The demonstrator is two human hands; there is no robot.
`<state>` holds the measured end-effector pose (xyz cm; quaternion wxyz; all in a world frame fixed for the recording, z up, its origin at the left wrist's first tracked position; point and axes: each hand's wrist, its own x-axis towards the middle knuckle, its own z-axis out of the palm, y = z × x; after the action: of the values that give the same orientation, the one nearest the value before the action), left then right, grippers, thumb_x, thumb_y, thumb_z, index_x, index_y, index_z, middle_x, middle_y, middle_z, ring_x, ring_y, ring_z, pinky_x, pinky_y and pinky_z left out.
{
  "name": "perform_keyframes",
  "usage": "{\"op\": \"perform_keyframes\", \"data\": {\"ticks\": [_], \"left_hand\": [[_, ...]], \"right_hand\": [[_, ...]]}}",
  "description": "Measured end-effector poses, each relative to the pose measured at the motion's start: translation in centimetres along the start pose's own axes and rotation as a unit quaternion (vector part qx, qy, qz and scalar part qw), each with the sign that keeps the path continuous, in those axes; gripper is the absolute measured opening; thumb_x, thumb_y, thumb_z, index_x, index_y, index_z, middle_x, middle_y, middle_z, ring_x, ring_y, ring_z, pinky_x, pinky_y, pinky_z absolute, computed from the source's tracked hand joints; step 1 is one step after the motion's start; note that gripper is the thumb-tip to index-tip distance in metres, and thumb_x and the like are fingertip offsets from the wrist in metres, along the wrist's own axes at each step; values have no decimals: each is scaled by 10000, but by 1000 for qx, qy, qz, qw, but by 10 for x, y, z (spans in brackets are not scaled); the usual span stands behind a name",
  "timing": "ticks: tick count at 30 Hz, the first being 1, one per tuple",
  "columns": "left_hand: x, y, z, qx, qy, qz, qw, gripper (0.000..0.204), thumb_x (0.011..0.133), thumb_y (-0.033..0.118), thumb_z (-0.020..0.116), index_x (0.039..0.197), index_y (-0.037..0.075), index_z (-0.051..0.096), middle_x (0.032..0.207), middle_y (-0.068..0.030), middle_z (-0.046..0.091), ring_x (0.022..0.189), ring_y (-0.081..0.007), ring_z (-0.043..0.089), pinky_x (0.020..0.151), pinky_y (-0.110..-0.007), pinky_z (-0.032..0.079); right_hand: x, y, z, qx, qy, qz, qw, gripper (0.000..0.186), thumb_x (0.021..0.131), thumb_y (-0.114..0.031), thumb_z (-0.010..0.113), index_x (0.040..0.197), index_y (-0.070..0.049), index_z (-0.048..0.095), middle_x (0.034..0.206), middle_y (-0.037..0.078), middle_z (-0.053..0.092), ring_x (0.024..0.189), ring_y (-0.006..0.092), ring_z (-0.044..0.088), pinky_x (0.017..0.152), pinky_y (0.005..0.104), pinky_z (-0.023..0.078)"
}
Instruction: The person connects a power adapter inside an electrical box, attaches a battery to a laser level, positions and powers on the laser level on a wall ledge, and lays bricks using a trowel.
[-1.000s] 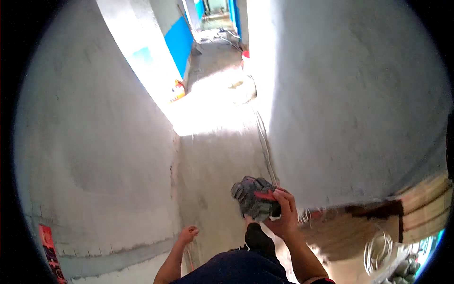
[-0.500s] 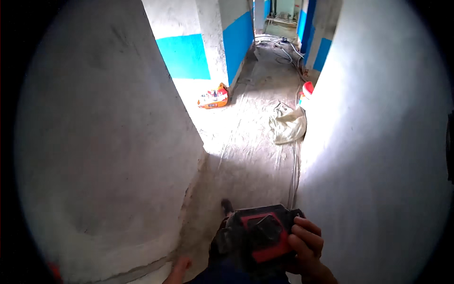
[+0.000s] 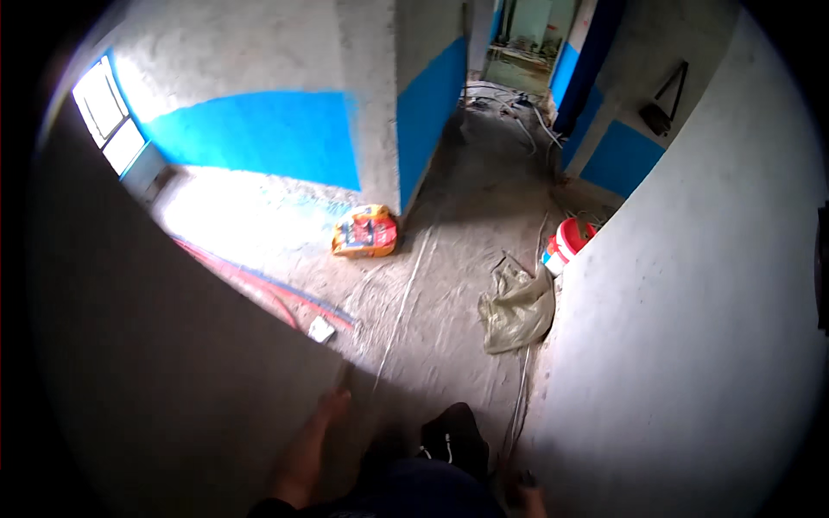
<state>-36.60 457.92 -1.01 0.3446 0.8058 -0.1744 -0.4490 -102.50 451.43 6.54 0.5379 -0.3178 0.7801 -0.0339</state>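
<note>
My left hand (image 3: 335,404) hangs low beside the end of the dark left wall. Its fingers are dim and smeared, so their shape is unclear. My right hand (image 3: 529,495) shows only in part at the lower edge, close to the right wall. Its fingers look curled around something dark, too shadowed to name. Between my arms, a dark shoe and trouser leg (image 3: 455,433) reach forward over the floor. Farther on, a crumpled olive-beige sack (image 3: 516,315) lies against the right wall, beside a red and white bucket (image 3: 566,246).
An orange and red printed bag (image 3: 365,233) sits at the corner of the blue-painted wall (image 3: 259,129). Red and blue pipes (image 3: 268,289) lie left, near a small white piece (image 3: 320,330). Cables (image 3: 520,397) run along the right wall; loose hoses (image 3: 518,116) cross the passage. A dark bag (image 3: 656,118) hangs right.
The black and red boxy device that my right hand held up has gone from view as that hand dropped. I have advanced along the passage; the left side opens onto a window.
</note>
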Motion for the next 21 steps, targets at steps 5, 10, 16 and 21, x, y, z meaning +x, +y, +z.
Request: {"op": "perform_keyframes", "data": {"ticks": [5,10,16,21], "left_hand": [[140,270,28,-20,-52,73,996,266,817,126,613,1031,-30,639,744,-108,666,562,-141,604,498,-284,485],[288,234,28,610,-108,315,719,339,805,330,624,1003,63,686,983,-73,693,803,-214,654,694,-464,509],[280,329,156,123,-312,-213,918,407,875,177,574,1274,114,528,928,-100,672,725,-226,610,588,-358,488],[352,433,158,-9,-250,-262,932,358,847,91,600,1205,75,587,868,-64,691,713,-174,630,535,-311,465]], "right_hand": [[41,-58,-16,28,22,119,992,577,622,-325,806,1052,-4,595,1006,145,620,869,234,596,698,375,500],[126,-245,0,28,-32,55,998,471,640,-281,797,964,10,618,899,118,647,780,193,613,638,350,498],[273,-506,-43,74,75,-234,966,351,660,-229,787,857,25,646,770,86,679,673,144,633,566,320,495],[299,-803,-35,15,153,-334,930,480,650,-232,801,933,50,535,859,122,610,761,188,589,660,336,490]]}}
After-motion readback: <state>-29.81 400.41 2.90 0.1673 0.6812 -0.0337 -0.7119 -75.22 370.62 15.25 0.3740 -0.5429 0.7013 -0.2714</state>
